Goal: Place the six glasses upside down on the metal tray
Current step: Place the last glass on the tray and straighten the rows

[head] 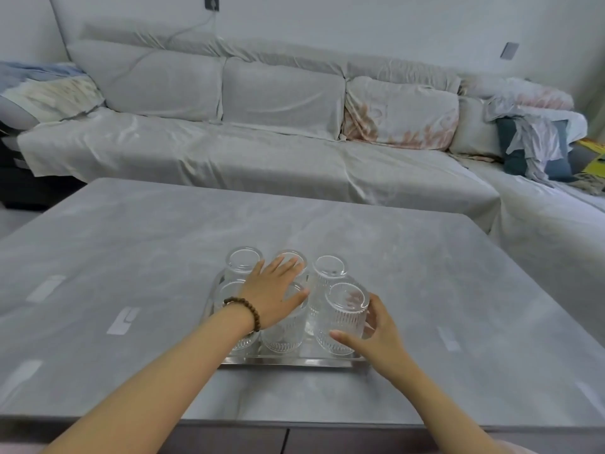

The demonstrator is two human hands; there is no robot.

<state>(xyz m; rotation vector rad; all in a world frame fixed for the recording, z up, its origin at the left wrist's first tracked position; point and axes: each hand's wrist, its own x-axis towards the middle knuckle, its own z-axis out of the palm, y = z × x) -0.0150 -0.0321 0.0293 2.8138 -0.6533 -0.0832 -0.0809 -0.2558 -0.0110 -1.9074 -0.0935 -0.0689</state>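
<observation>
Right hand (381,332): grip wrapped round the front-right glass (343,317), thumb on the near wall, fingers behind the far side; glass inverted, base up, rim down on the metal tray (294,362). Left hand (273,294): fingers spread, palm down, flat over the base of the front-middle glass (283,335), fingertips reaching onto the rear-middle glass (291,258); grip apart, clamped on nothing. Beaded bracelet (244,311) on left wrist.

Six ribbed clear glasses on tray, two rows of three, all base up as far as seen. Rear-left glass (244,262) and rear-right glass (330,268) untouched. Front-left glass (240,339) mostly hidden under left wrist and forearm; only lower ribbed wall seen. Neighbours close together; contact between them cannot be told.

Tray on grey mottled counter (131,257), near front edge, roughly centred. Pale window reflections on counter top.

Behind counter: long sofa (262,142) under light cover sheets; patterned pillow (402,116) toward right; heap of clothes (537,142) at far right; folded bedding (49,86) at far left.
</observation>
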